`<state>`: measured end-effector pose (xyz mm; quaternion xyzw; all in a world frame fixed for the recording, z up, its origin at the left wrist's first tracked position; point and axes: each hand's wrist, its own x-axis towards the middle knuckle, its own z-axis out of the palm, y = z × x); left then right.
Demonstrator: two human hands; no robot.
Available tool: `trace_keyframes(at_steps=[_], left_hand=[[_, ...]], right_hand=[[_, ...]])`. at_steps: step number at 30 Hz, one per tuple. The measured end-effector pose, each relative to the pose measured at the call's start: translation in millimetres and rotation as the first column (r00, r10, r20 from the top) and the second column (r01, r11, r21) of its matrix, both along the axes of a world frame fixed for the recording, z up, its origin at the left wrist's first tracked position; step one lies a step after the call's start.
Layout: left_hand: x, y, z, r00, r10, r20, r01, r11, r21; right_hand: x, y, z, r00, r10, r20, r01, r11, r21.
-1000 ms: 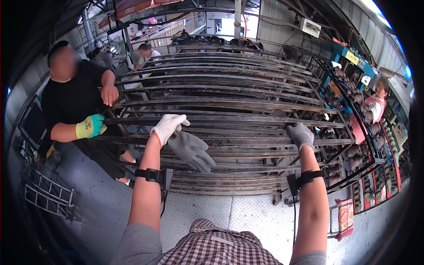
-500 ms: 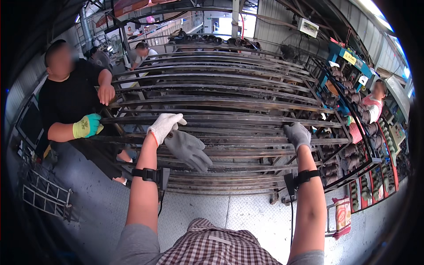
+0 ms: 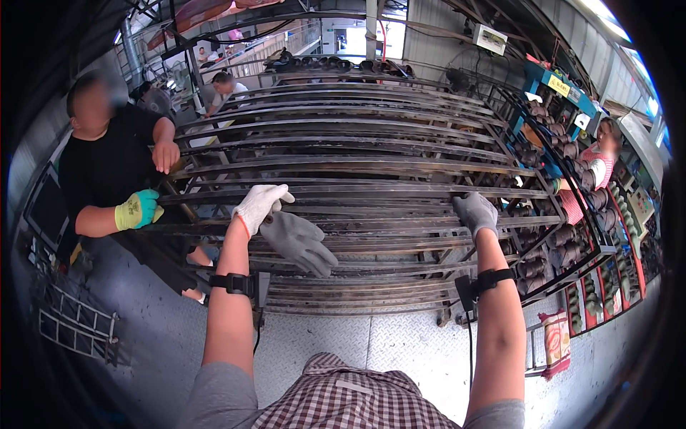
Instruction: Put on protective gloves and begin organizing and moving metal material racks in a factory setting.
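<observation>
My left hand [image 3: 259, 209], in a white knit glove with a red-edged cuff, is closed at the near bars of a long metal rack [image 3: 371, 191]. From under its fingers a loose grey work glove [image 3: 304, 244] hangs across the bars, its empty fingers pointing down to the right. What lies inside the grip is partly hidden by the hand. Farther right, my right hand [image 3: 476, 213] wears a grey coated glove. Its fingers are curled over a rack bar, the fingertips out of sight.
At the left end of the rack stands a person in black [image 3: 107, 157], one gloved hand on it. Another person in red and white [image 3: 597, 168] is at the right, beside shelves of dark shoes [image 3: 564, 250]. A metal frame [image 3: 78, 322] stands on the patterned floor [image 3: 343, 343].
The whole view has shifted slightly. Both my hands keep their places at the rack, and the grey glove still hangs by my left hand. The person at the right has turned a little.
</observation>
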<state>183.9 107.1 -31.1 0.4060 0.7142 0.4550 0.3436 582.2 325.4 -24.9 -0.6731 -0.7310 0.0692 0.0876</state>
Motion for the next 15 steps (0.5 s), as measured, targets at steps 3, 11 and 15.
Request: trace_keyframes(at_steps=[3,11,15], left_hand=[[8,5,3,1.0,0.01,0.008,-0.01,1.0,-0.009],[-8,10,-12,0.994,-0.026,-0.103,0.032,0.998,0.062],[-3,14,-8,0.99,-0.032,-0.134,0.038,0.998,0.04]], right_hand=[[7,2,0,1.0,-0.001,-0.005,0.001,1.0,-0.028],[3,6,-1,0.999,-0.017,-0.039,0.017,1.0,-0.009],[12,8,-5,0.994,-0.018,-0.104,0.022,0.999,0.03]])
